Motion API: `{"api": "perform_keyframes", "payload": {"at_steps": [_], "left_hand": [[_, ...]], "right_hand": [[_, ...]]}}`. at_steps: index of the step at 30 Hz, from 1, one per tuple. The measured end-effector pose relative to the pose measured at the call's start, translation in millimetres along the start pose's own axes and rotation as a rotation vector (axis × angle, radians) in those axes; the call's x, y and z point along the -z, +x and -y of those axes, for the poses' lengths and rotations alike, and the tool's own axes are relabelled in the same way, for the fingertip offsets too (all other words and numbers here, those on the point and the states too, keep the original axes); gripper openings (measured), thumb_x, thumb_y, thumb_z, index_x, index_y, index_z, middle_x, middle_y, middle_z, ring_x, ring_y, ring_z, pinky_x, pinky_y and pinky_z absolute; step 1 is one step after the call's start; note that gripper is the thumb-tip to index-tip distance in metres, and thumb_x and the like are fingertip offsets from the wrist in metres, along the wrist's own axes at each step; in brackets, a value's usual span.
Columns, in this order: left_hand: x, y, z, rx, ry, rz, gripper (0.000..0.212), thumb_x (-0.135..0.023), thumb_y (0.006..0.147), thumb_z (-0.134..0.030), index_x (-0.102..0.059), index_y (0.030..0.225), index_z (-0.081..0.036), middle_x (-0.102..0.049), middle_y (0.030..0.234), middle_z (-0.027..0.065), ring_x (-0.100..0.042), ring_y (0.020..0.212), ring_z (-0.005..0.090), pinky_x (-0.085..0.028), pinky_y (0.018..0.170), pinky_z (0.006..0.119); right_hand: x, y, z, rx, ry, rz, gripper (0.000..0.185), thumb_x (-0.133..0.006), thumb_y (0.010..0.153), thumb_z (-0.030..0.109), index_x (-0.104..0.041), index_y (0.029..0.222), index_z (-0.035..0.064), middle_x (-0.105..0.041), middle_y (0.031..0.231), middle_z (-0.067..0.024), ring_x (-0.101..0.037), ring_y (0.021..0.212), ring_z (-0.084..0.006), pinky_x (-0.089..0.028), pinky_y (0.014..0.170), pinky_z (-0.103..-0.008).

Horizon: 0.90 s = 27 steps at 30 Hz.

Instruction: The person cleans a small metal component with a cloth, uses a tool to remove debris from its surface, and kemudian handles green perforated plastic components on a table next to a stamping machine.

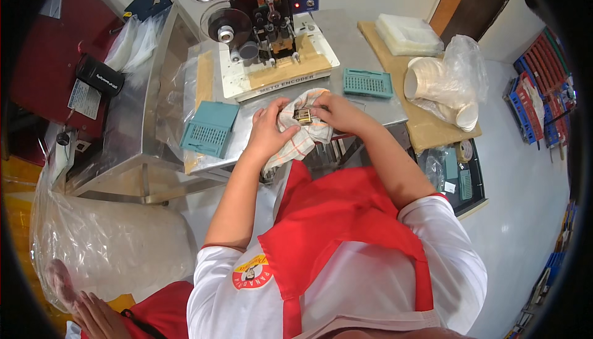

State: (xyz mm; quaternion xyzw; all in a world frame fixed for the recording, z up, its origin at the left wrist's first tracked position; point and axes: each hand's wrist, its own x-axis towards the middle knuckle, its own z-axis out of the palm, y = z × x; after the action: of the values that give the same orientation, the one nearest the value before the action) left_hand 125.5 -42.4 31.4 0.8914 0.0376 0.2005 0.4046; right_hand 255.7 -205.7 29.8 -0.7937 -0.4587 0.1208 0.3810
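My left hand (270, 130) grips a checked cloth (296, 146) at the front edge of a metal table (343, 24). On the cloth rests a small brass-coloured metal block (303, 116), perhaps a type holder. My right hand (340, 111) pinches the block's right end, where a thin metal rod shows; its fingertips are partly hidden. Just behind both hands stands a Meto encoder (278, 72) with reels and lit red lamps. An opened teal type case (208, 130) lies left of my left hand. Another teal case (368, 83) with rows of small pieces sits beyond my right hand.
Brown board (431, 140) at right carries stacked clear bags (407, 33) and bagged white paper rolls (428, 84). Below it, a drawer (479, 195) juts out. A dark red machine (55, 70) stands left. Bottom left, another person's hand (95, 313) is near a large plastic bag (116, 237).
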Motion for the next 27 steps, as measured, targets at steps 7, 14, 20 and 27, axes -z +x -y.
{"api": "perform_keyframes", "payload": {"at_steps": [7,14,20,27], "left_hand": [[-0.2,-0.2,4.0,-0.002,0.013,0.023,0.056,-0.073,0.061,-0.009,-0.047,0.111,-0.006,-0.058,0.103,0.0145,-0.055,0.098,0.0294,-0.041,0.085,0.036],[1.2,-0.9,-0.4,0.007,0.082,0.027,0.061,-0.072,0.062,-0.011,-0.043,0.116,-0.008,-0.061,0.099,0.0134,-0.054,0.099,0.0299,-0.038,0.089,0.036],[3.7,-1.2,15.5,0.04,-0.233,0.046,0.053,-0.07,0.067,-0.02,-0.046,0.113,-0.01,-0.056,0.111,0.0113,-0.05,0.108,0.0273,-0.029,0.096,0.041],[3.1,-2.3,13.9,-0.096,-0.07,-0.028,0.033,-0.069,0.066,-0.02,-0.056,0.094,-0.009,-0.057,0.103,0.0116,-0.05,0.103,0.0314,-0.029,0.098,0.041]], "right_hand": [[-5.2,-3.4,-4.0,0.107,-0.055,-0.087,0.025,-0.055,0.08,0.027,-0.062,0.082,0.0033,-0.06,0.081,-0.0172,-0.058,0.075,-0.0335,-0.045,0.068,-0.0419],[0.0,-0.2,-2.3,0.006,-0.113,0.06,0.025,-0.057,0.079,0.025,-0.061,0.088,0.0028,-0.059,0.09,-0.0184,-0.057,0.082,-0.0333,-0.045,0.071,-0.0403],[3.4,-3.6,7.2,0.03,0.22,-0.112,0.018,-0.057,0.079,0.019,-0.063,0.089,0.0055,-0.059,0.089,-0.0142,-0.056,0.079,-0.0326,-0.045,0.069,-0.0387],[-2.0,-0.4,19.6,0.32,-0.222,-0.081,0.021,-0.056,0.072,0.012,-0.065,0.09,0.0177,-0.053,0.082,-0.0059,-0.053,0.086,-0.0227,-0.038,0.074,-0.0371]]}}
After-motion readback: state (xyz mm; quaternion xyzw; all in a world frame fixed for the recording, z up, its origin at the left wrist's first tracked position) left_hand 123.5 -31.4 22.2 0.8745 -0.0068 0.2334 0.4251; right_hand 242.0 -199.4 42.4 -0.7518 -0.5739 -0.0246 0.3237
